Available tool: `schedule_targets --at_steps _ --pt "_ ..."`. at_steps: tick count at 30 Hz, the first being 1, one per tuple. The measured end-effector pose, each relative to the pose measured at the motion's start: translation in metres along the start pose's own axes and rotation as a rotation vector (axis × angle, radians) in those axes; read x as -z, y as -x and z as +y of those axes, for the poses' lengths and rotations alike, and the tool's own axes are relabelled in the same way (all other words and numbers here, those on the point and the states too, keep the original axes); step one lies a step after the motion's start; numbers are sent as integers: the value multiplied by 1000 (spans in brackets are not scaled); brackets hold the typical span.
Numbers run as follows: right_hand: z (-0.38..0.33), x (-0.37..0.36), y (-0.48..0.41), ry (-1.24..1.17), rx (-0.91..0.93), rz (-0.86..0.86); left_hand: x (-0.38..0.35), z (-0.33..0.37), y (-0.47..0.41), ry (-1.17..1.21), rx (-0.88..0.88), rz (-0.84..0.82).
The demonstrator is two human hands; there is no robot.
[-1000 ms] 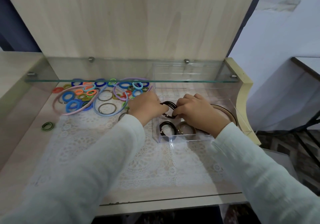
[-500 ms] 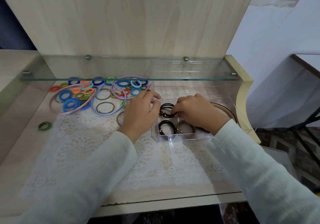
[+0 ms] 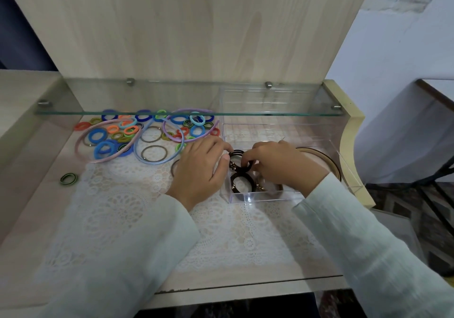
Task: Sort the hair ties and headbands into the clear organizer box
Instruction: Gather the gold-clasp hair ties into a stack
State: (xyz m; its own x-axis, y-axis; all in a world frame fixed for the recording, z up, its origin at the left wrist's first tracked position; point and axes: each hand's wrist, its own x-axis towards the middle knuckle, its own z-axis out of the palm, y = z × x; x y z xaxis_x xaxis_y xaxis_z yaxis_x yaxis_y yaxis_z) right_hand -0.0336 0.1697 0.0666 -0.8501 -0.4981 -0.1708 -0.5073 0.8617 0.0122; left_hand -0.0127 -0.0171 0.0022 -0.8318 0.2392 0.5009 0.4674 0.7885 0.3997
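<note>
The clear organizer box (image 3: 260,198) stands on a white lace mat (image 3: 122,209), its far end under a glass shelf (image 3: 122,113). Both hands meet over the box's near left corner. The right hand (image 3: 282,166) reaches in from the box's near side, fingers curled, and pinches a small bundle of black hair ties (image 3: 237,164) just above the compartments. The left hand (image 3: 199,170) lies against the outside of the box's left wall, and its thumb and forefinger close on the left edge of the same bundle.

In the box's nearest left compartment lies another black hair tie (image 3: 242,182). Beside it, toward the box's right, is a brownish one, partly hidden by the right wrist. A tan headband (image 3: 328,159) curves along the inside of the box's right wall.

To the left of the box spreads a pile of coloured hair ties (image 3: 115,133), with a pink headband (image 3: 77,143), a blue headband (image 3: 157,161) and a purple headband (image 3: 167,133) among them. Farther left of the box, apart from the pile, sits one green-and-black hair tie (image 3: 68,179).
</note>
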Motion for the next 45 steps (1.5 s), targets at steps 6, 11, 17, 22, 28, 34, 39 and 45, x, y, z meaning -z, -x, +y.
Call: schedule_targets --at_steps 6,11,17,22,28,34,39,45 --pt "8 0 0 -382 -158 66 2 2 1 18 0 16" --pt "7 -13 -10 -452 -280 161 3 3 1 31 -1 5" --pt "-2 -20 -22 -420 -355 167 4 4 2 27 9 11" --pt "-7 -18 -24 -428 -343 170 4 3 2 30 21 6" --pt "-9 -16 -21 -472 -355 229 4 3 2 30 26 2" --pt "-5 -17 -18 -511 -357 220 3 3 2 27 24 11" --pt "1 -16 -17 -534 -344 200 4 3 2 5 10 -5" --pt "2 -18 -18 -519 -362 190 2 0 2 -92 -62 -148"
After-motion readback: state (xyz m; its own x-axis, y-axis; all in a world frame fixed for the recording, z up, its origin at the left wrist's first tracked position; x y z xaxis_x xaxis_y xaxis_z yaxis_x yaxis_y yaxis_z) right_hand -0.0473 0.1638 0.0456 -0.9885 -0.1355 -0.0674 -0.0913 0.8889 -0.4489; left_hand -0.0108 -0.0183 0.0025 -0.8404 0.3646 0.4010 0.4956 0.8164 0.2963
